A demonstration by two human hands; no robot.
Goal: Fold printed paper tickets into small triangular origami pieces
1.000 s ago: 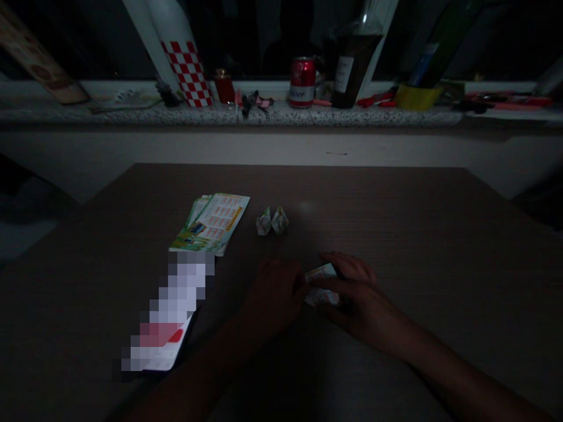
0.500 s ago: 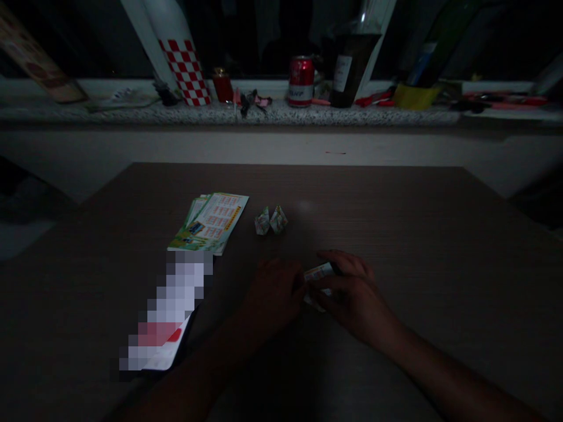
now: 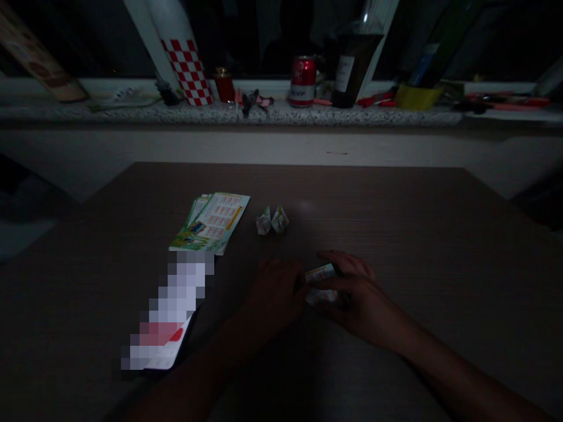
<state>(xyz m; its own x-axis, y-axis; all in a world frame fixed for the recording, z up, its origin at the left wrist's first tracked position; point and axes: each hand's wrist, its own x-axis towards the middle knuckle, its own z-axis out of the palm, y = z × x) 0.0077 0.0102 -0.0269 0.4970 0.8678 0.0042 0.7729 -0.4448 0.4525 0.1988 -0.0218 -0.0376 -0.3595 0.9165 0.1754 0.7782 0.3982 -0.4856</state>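
Note:
Between my hands is a small printed sheet of paper [image 3: 323,272], folded and partly covered by fingers. My left hand [image 3: 279,290] pinches its left edge; that hand is dark, and its fingers are curled together. From the right, my right hand [image 3: 356,299] grips the same paper, its index finger lying across the print and its thumb below. Beyond the hands stand two small folded paper pieces [image 3: 264,221], side by side. A fanned stack of printed calendar sheets [image 3: 215,220] lies farther left.
A lit phone [image 3: 165,354], its screen mostly blurred out, lies left of my left forearm on the brown table [image 3: 396,223]. Along the granite windowsill [image 3: 281,116] stand a checkered bottle [image 3: 189,70], a red can [image 3: 302,82], a dark bottle [image 3: 347,73] and a yellow holder [image 3: 417,97].
My right thumb has shifted lower, and more of the printed paper shows between the fingers. My left hand keeps its pinch. The other things lie as before.

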